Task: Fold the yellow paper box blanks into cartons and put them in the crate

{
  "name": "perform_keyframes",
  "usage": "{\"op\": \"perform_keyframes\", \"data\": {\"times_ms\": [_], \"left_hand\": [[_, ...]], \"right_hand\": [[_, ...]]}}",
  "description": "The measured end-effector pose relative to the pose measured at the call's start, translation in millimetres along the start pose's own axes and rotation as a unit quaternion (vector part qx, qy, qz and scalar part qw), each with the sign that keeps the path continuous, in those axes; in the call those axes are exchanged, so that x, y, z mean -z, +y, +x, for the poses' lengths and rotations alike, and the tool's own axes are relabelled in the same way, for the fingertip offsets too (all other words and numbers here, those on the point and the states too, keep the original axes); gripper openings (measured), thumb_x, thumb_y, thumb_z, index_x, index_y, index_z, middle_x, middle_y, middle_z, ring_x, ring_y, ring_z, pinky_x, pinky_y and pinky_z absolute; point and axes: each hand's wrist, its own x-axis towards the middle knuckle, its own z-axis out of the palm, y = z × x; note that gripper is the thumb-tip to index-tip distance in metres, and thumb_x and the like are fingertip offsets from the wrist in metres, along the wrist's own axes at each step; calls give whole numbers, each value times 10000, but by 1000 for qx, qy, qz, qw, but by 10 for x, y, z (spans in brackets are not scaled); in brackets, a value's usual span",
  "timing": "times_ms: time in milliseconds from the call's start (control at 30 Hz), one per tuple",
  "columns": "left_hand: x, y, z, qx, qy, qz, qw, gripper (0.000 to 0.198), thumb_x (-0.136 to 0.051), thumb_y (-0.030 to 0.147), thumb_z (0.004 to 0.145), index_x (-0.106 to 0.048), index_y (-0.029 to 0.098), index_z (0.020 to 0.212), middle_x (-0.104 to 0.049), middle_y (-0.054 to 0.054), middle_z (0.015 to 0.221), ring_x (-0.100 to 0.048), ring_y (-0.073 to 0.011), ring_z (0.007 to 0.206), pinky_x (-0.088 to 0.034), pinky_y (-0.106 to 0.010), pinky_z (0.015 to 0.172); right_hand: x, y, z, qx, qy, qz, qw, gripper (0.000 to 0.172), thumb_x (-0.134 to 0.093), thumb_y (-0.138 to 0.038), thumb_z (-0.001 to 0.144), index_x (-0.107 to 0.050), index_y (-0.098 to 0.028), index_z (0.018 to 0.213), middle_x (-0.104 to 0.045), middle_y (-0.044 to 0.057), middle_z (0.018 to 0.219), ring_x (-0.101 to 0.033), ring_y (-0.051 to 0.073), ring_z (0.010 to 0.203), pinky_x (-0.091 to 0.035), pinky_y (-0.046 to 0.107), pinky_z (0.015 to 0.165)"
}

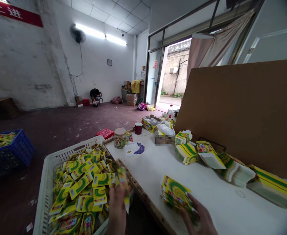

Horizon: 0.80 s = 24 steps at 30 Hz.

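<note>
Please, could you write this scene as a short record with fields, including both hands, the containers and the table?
Left hand: blurred; holds at least one yellow-green packet near the white basket's table-side edge
Right hand: grips a stack of yellow-green cards at the table
White basket: heaped with loose yellow-green packets
Blue crate: on the floor at far left, also holding packets
White table: lidded jar, dark red mug, more stacks along the far side
Behind stacks: large brown board

A small workshop, as shown by the worktable (155, 169) with stacks of printed cards (240, 174), a basket (41, 189) heaped with yellow packets (80, 186), a blue crate (24, 147) holding more, stained walls (16, 62), tube lights (90, 31) and a fan (77, 33).
</note>
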Motion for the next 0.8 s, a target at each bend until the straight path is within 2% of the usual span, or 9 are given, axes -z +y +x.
{"op": "perform_keyframes", "data": {"times_ms": [33,100,200,300,433,533,633,733,800], "left_hand": [[10,46,69,33,52,-40,997,412,-573,430,863,-501,250,1226,-655,-65,1104,-607,-226,1086,-495,-348,931],[32,84,154,86,93,-71,989,289,-423,384,953,-519,222,1172,-641,-93,1092,-638,-209,1008,-529,-348,856],[57,-27,127,153,78,-65,983,202,-452,284,953,-523,157,1093,-634,-136,1082,-665,-193,876,-546,-315,725],[43,-205,2,174,37,-29,984,229,-588,289,885,-540,159,1068,-670,-106,996,-670,-171,764,-519,-260,624],[16,-299,-123,177,-67,31,981,420,-765,406,712,-602,164,1014,-682,-52,834,-648,-150,654,-457,-219,547],[37,-301,-155,184,-133,62,972,512,-803,489,627,-622,161,976,-663,-26,770,-622,-131,607,-421,-207,523],[73,-358,-166,192,-174,80,962,585,-792,584,592,-618,162,958,-646,-13,750,-593,-110,574,-405,-201,514],[61,-477,-200,188,-203,69,959,695,-800,653,514,-609,159,965,-642,-27,776,-585,-116,589,-410,-209,509],[11,-538,-251,167,-200,23,965,796,-830,661,425,-607,174,1013,-657,-69,902,-629,-176,733,-469,-250,578]], "right_hand": [[43,84,84,0,13,-67,998,544,-556,-493,799,-598,-131,1204,-627,196,1183,-618,357,1064,-492,492,914],[95,222,215,-4,-7,-167,986,451,-524,-473,811,-674,-149,1086,-653,187,1092,-632,375,962,-499,522,849],[99,305,300,-3,-38,-213,976,356,-516,-464,820,-707,-196,955,-673,149,984,-642,338,856,-500,490,807],[82,266,311,2,-47,-203,978,324,-538,-461,802,-675,-197,929,-674,135,925,-640,317,840,-484,471,828],[90,154,316,-14,-54,-172,984,267,-512,-456,787,-592,-206,839,-658,125,851,-635,301,778,-490,441,776],[119,68,338,-48,-31,-150,987,241,-504,-453,751,-519,-226,831,-652,125,833,-641,310,772,-501,419,701],[186,-31,356,-84,18,-123,989,221,-492,-456,737,-477,-251,816,-667,112,847,-655,311,769,-499,398,623],[254,-190,306,-114,54,-38,991,261,-531,-498,731,-490,-255,817,-689,85,814,-675,284,739,-524,384,637],[234,-351,194,-112,12,67,991,328,-612,-524,695,-517,-247,844,-712,71,796,-692,268,742,-550,362,677]]}}
